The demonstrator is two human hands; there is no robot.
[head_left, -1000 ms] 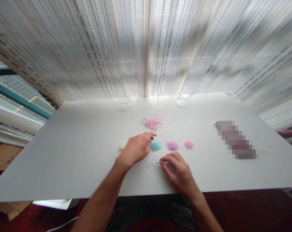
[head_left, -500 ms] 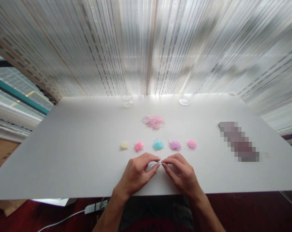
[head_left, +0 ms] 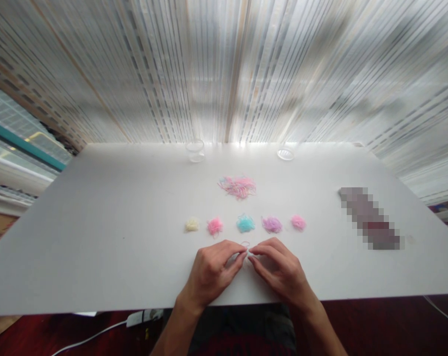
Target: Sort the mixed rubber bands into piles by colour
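Note:
My left hand (head_left: 212,267) is low over the table's near side, thumb and index finger pinched on a tiny pale rubber band (head_left: 248,251). Close against it, my right hand (head_left: 281,267) has its thumb and index fingertips drawn together at the same spot; what lies between them is too small to make out. A thin pinkish loop (head_left: 245,244) shows just beyond the fingertips. Past my hands lies a row of small rubber-band piles: cream (head_left: 191,225), bright pink (head_left: 215,226), turquoise (head_left: 245,223), purple (head_left: 272,224) and light pink (head_left: 298,222).
A larger mixed-colour pile (head_left: 238,187) lies behind the row. Two clear round containers (head_left: 195,151) (head_left: 285,154) stand at the white table's (head_left: 98,237) back edge, before a striped curtain (head_left: 209,69). A pixelated object (head_left: 370,217) lies at right. A power strip (head_left: 144,317) is below.
The view has shifted slightly. My fingertips stay together; the right thumb and index finger look a little farther apart, and less of the pale band shows between the hands.

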